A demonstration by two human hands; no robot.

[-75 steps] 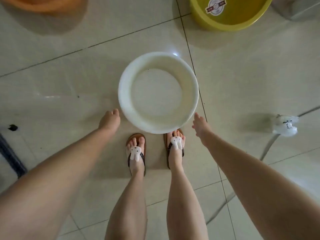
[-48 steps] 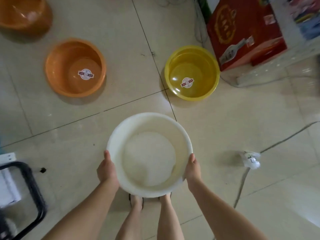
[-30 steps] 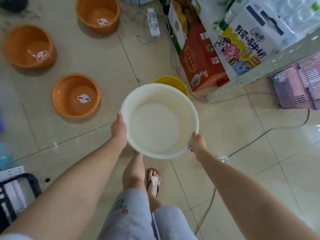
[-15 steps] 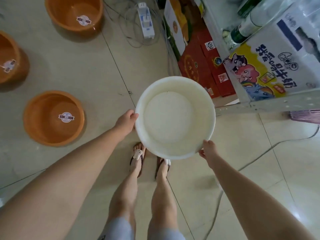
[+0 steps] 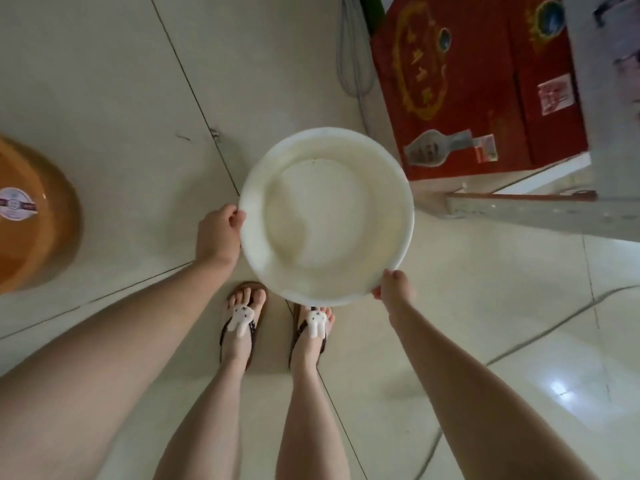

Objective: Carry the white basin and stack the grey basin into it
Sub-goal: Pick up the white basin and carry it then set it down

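Note:
The white basin [image 5: 325, 216] is round and empty, held level above the tiled floor in front of my feet. My left hand [image 5: 219, 230] grips its left rim with the fingers curled over the edge. On the lower right rim my right hand [image 5: 394, 287] holds on the same way. No grey basin is in view.
An orange basin [image 5: 31, 216] sits on the floor at the left edge. A red carton [image 5: 478, 81] stands at the upper right beside a metal shelf leg [image 5: 540, 209]. Cables [image 5: 353, 57] trail along the floor behind the carton and at the right. My sandalled feet [image 5: 277, 320] stand below the basin.
Both hands took the white basin off the floor and carried it rightward toward the red carton. The view has tilted down, so the far orange basins and upper shelf have left the frame.

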